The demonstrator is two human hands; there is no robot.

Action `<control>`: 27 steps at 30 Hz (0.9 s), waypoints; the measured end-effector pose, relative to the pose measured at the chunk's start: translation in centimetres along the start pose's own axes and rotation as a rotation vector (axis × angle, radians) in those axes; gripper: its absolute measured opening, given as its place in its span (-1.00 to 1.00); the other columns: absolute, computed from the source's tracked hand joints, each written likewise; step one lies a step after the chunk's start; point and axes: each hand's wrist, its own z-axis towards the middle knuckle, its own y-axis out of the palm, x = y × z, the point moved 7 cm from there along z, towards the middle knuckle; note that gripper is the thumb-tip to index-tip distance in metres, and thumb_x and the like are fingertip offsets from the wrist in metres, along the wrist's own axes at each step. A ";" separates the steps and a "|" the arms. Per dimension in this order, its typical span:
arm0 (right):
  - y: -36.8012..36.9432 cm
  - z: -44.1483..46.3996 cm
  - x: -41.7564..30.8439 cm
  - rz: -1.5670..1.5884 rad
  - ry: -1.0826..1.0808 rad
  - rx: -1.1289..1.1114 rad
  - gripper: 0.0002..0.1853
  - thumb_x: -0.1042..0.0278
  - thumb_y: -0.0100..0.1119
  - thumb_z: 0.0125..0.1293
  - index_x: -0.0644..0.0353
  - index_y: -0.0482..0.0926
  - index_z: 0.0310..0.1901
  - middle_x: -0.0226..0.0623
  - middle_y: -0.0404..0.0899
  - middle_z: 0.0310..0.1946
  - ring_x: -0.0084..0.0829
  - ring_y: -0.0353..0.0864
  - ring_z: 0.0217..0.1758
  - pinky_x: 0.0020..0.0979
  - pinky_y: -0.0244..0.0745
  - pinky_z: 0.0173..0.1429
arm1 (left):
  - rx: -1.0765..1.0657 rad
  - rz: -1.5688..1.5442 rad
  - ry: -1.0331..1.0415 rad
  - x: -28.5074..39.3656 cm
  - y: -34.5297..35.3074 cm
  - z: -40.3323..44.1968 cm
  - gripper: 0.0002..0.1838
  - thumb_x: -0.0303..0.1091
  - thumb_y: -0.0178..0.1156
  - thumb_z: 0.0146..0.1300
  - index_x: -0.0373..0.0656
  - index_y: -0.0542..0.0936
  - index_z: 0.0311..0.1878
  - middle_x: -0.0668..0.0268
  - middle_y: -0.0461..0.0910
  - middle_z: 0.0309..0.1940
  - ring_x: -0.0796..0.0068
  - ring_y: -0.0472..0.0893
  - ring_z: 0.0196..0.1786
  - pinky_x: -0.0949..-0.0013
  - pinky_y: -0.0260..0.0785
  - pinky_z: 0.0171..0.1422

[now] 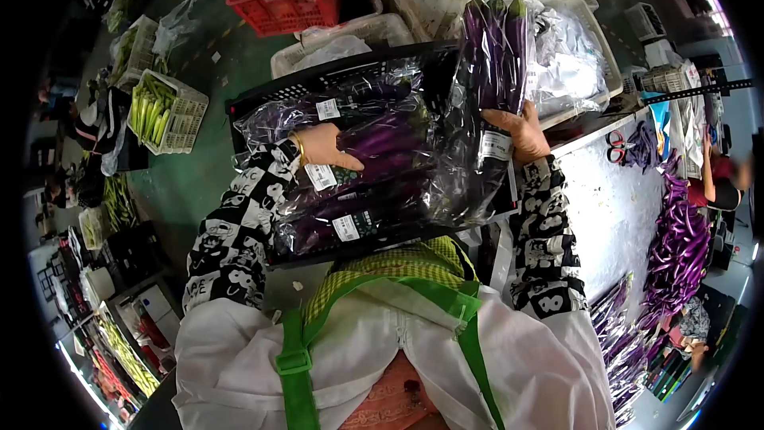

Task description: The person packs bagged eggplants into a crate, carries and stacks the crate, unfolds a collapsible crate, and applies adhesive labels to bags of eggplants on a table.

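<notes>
**Head view, close overhead, aimed forward and down**

The head camera looks from above the wearer's white clothing (pixel 239 358), which spans the bottom of the frame. It faces steeply down at the black crate (pixel 350 252), close by in the centre. The red crate (pixel 278 1), at upper left of centre, lies farther out. The view is very wide, dark and curved at its edges, where blur probably hides some detail.

A green floor (pixel 179 191) spreads leftward under scattered crates; a pale desk (pixel 609 231) at right reflects bright light.
</notes>
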 end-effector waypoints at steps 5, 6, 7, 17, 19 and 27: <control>-2.1 0.0 0.0 -0.082 0.065 -0.066 -0.49 0.50 0.46 -0.13 0.40 0.50 -0.08 -0.16 0.61 -0.19 -0.32 0.60 -0.20 -0.37 0.48 -0.01 | 0.040 -0.328 0.167 -2.4 0.3 1.7 -0.36 -0.08 0.50 -0.05 -0.25 0.53 0.05 0.34 0.63 -0.21 0.55 0.53 -0.18 0.43 0.40 -0.01; -2.7 0.1 0.3 -0.172 -0.052 -0.065 -0.47 0.50 0.42 -0.08 0.43 0.46 -0.02 -0.14 0.61 -0.18 -0.28 0.60 -0.20 -0.34 0.49 0.00 | 0.060 -0.326 0.160 -1.8 -0.5 1.1 -0.36 -0.08 0.50 -0.05 -0.25 0.53 0.05 0.34 0.63 -0.21 0.55 0.53 -0.18 0.43 0.40 -0.01; -3.2 0.2 1.5 -0.056 -0.083 -0.086 -0.47 0.48 0.40 -0.05 0.42 0.44 0.00 -0.14 0.61 -0.18 -0.28 0.61 -0.20 -0.33 0.49 0.01 | 0.063 -0.342 0.193 -0.3 -1.6 0.0 -0.35 -0.08 0.49 -0.04 -0.27 0.53 0.06 0.32 0.63 -0.19 0.53 0.53 -0.17 0.40 0.40 -0.01; 11.9 -6.6 1.0 0.726 -0.018 -0.074 -0.69 0.44 0.29 0.09 0.22 0.51 -0.10 -0.29 0.59 -0.28 -0.37 0.62 -0.25 -0.30 0.60 -0.12 | 0.141 -0.903 0.607 -11.6 -16.3 -18.7 -0.48 -0.15 0.06 0.39 -0.24 0.25 0.29 0.18 0.47 0.12 0.36 0.51 0.12 0.20 0.41 0.16; 16.3 -8.3 2.9 0.818 -0.044 -0.056 -0.70 0.45 0.29 0.14 0.20 0.51 -0.07 -0.31 0.59 -0.26 -0.41 0.60 -0.22 -0.33 0.56 -0.09 | 0.301 -1.080 0.597 -9.4 -16.4 -20.6 -0.40 -0.12 0.12 0.35 -0.24 0.22 0.32 0.19 0.45 0.15 0.35 0.49 0.15 0.21 0.39 0.19; 16.8 -8.9 10.9 0.561 0.446 -0.105 -0.74 0.56 0.28 0.09 0.36 0.57 -0.14 -0.20 0.65 -0.24 -0.35 0.63 -0.24 -0.34 0.54 -0.08 | 0.354 -0.241 0.027 -7.4 -10.9 -15.7 -0.23 0.14 0.44 -0.04 -0.39 0.46 -0.04 0.29 0.56 -0.25 0.52 0.46 -0.19 0.40 0.38 -0.08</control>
